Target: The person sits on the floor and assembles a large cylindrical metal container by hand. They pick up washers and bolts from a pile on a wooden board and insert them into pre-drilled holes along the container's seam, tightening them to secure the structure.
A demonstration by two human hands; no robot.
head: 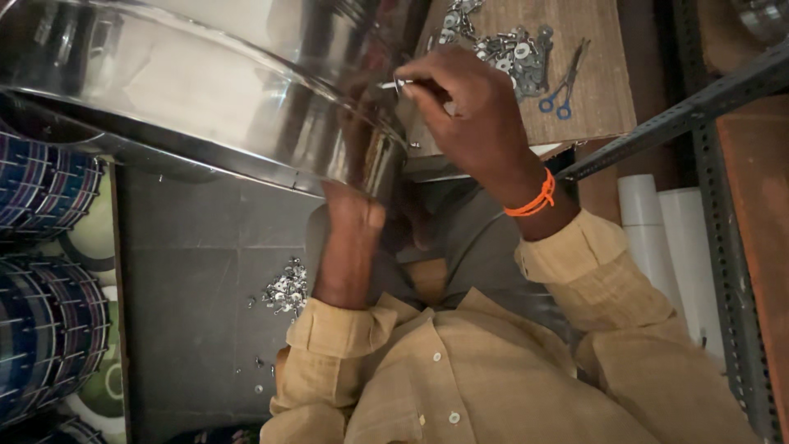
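A large shiny steel drum shell [205,90] fills the upper left. My left hand [352,220] reaches up under its rim and grips the shell's edge from below; the fingers are hidden behind the metal. My right hand [468,103], with an orange thread band on its wrist, pinches a small metal screw or pin [393,84] against the rim of the shell. Both sleeves are tan.
A board [575,82] at the top holds a heap of metal washers and fittings [501,49] and blue-handled scissors [563,86]. Small screws [286,289] lie on the dark floor. Blue striped drums [45,247] stack at left. A grey slotted metal bar [682,111] and white tubes [657,230] stand right.
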